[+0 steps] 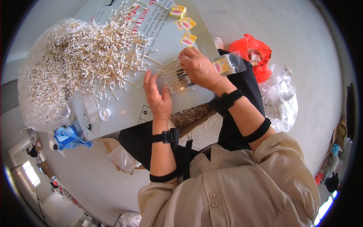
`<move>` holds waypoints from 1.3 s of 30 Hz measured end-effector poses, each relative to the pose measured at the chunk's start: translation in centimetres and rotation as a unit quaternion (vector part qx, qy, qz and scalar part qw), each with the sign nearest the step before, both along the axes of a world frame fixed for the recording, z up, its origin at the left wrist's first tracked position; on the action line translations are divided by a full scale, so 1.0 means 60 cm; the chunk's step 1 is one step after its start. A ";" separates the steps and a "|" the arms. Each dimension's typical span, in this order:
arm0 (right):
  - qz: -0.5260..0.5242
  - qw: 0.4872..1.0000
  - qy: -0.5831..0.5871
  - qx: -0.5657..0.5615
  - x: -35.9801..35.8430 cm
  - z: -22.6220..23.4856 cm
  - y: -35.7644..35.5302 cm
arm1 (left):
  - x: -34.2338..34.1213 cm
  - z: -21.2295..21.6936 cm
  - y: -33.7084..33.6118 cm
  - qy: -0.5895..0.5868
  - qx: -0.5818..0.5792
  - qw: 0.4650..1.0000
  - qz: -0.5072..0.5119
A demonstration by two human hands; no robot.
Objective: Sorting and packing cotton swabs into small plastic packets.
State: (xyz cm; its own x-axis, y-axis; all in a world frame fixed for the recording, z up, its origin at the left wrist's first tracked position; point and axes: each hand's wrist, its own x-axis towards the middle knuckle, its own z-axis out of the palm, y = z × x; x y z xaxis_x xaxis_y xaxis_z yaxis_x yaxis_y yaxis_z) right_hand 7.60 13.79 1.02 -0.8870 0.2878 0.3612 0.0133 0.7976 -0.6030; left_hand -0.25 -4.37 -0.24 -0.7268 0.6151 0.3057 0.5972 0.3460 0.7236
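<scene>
Swabs (180,81) lay in a small bunch on the counter (128,108), between both hands. The right hand (198,68) pinched a clear bag (227,63) with a yellow-and-red label at its mouth, while the left hand (159,96) rested just beside the bunch, fingers (148,80) loose and gripping nothing. It looked like the bagging step; sliding the bunch in would call for squared ends and an open mouth. Small yellow-and-red labels (185,26) lay at the far edge. A loose pile (94,53) spread to the left over a big clear sack (41,87). A red bag (257,53) sat on the floor.
</scene>
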 end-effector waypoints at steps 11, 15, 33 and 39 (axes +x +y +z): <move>0.001 1.000 0.021 -0.017 0.002 0.010 -0.004 | -0.013 0.034 0.019 0.087 -0.027 0.995 0.049; 0.022 0.998 0.032 -0.043 0.001 0.021 -0.007 | -0.022 0.033 0.011 0.089 -0.022 0.995 0.037; -0.074 0.997 0.013 0.006 0.012 -0.013 -0.016 | -0.039 0.005 0.022 0.092 -0.062 0.991 0.078; -0.035 0.999 0.002 0.032 0.008 -0.008 -0.004 | -0.029 0.061 -0.027 -0.134 -0.076 0.986 -0.071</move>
State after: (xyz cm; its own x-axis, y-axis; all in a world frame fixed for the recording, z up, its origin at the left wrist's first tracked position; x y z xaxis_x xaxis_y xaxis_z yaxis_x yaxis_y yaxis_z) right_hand 8.06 13.55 0.54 -0.8638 0.3254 0.3847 0.0682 0.8320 -0.5505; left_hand -2.01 -5.98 3.42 -0.6728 0.7397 0.0118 0.4421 0.3892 0.8081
